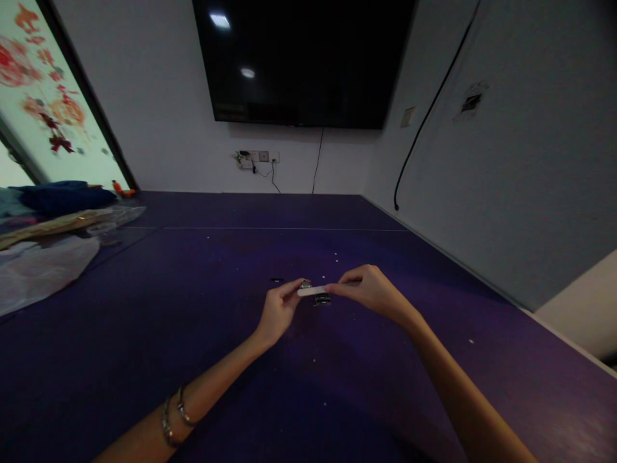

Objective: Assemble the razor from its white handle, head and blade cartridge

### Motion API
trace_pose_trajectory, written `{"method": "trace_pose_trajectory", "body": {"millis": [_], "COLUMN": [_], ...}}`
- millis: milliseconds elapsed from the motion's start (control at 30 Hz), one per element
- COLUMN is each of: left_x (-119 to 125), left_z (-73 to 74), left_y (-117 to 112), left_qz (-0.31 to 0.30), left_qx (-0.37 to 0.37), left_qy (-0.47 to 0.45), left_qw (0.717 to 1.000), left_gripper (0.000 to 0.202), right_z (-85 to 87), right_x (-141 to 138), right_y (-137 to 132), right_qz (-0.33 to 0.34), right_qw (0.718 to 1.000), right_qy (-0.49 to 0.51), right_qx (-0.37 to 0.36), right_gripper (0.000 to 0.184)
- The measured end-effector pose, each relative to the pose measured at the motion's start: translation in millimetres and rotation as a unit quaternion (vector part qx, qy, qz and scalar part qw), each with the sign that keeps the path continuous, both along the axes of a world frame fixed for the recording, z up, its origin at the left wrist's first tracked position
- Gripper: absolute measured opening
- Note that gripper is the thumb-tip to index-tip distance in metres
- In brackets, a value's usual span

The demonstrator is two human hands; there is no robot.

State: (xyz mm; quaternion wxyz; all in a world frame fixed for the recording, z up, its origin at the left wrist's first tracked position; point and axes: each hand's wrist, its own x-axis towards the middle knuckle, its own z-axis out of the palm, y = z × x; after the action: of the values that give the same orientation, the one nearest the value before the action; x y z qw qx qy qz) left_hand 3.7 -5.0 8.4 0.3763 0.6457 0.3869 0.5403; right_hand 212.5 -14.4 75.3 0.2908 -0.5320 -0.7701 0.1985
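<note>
Both my hands meet over the middle of a dark purple table (193, 308). My left hand (279, 310) pinches one end of a small white strip-shaped object (312, 291), and my right hand (370, 290) pinches the other end with thumb and forefinger. A small dark metal-looking piece (322, 299) hangs or lies just under the strip; I cannot make out what it is. Bracelets (173, 415) circle my left wrist.
A tiny dark item (276, 280) lies on the table just left of my hands. Plastic sheets, cloth and clutter (48, 244) pile at the table's far left. A black wall screen (303, 61) hangs ahead. A grey wall (506, 161) runs along the right edge.
</note>
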Motion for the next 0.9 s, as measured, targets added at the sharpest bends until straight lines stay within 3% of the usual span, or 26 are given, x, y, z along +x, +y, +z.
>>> {"method": "trace_pose_trajectory", "body": {"millis": [167, 400, 633, 767, 900], "left_x": [-1, 1, -4, -4, -4], "left_z": [-0.1, -0.3, 3.1, 2.2, 2.7], "left_y": [1, -2, 2, 3, 4], "left_qz": [0.009, 0.002, 0.018, 0.021, 0.013], "left_qx": [0.007, 0.025, 0.009, -0.007, -0.021], "left_qy": [0.015, 0.027, 0.022, 0.018, 0.012], "left_qw": [1.000, 0.999, 1.000, 1.000, 1.000], "left_gripper": [0.020, 0.019, 0.018, 0.019, 0.023], "right_z": [4.4, 4.0, 8.1, 9.6, 2.9], "right_x": [10, 2, 41, 33, -1], "right_y": [2, -2, 8, 6, -6], "right_qz": [-0.017, -0.003, -0.062, 0.024, 0.096], "right_qw": [1.000, 1.000, 0.997, 0.997, 0.962], "right_qy": [-0.001, -0.008, -0.055, 0.041, 0.209], "right_qx": [-0.009, 0.012, -0.006, -0.056, -0.147], "right_gripper": [0.045, 0.045, 0.040, 0.034, 0.029]}}
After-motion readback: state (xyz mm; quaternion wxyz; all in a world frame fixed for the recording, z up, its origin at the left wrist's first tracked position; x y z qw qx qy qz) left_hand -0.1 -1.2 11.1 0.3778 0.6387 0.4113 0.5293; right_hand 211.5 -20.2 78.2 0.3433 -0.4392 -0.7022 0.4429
